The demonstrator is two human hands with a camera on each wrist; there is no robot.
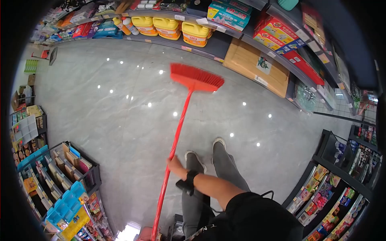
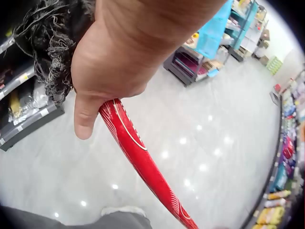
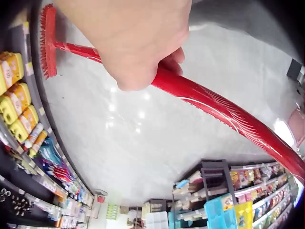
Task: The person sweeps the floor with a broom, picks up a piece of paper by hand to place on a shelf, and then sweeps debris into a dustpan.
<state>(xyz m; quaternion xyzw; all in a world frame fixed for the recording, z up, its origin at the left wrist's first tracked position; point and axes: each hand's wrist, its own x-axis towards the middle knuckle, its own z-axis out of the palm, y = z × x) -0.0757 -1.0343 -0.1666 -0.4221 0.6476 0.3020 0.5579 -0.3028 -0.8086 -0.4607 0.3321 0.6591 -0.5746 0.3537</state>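
A red broom [image 1: 180,124] slants across the head view, its bristled head [image 1: 196,78] on the grey floor near the far shelf. Partway along the handle, my right hand [image 1: 177,168] grips it, with a black band on that wrist. From the right wrist view, the fingers of this hand [image 3: 143,52] curl round the red handle [image 3: 214,107]. Higher up, near the top end, my left hand [image 2: 114,62] holds the handle [image 2: 143,162], its thumb pointing down beside it. The end of the handle is hidden inside that hand.
Along the far side runs a low shelf with yellow jugs [image 1: 167,28] and a brown cardboard package [image 1: 257,66]. A display rack with blue bins [image 1: 66,205] stands at the left, a snack rack [image 1: 321,188] at the right. My shoes [image 1: 219,141] are on the shiny floor.
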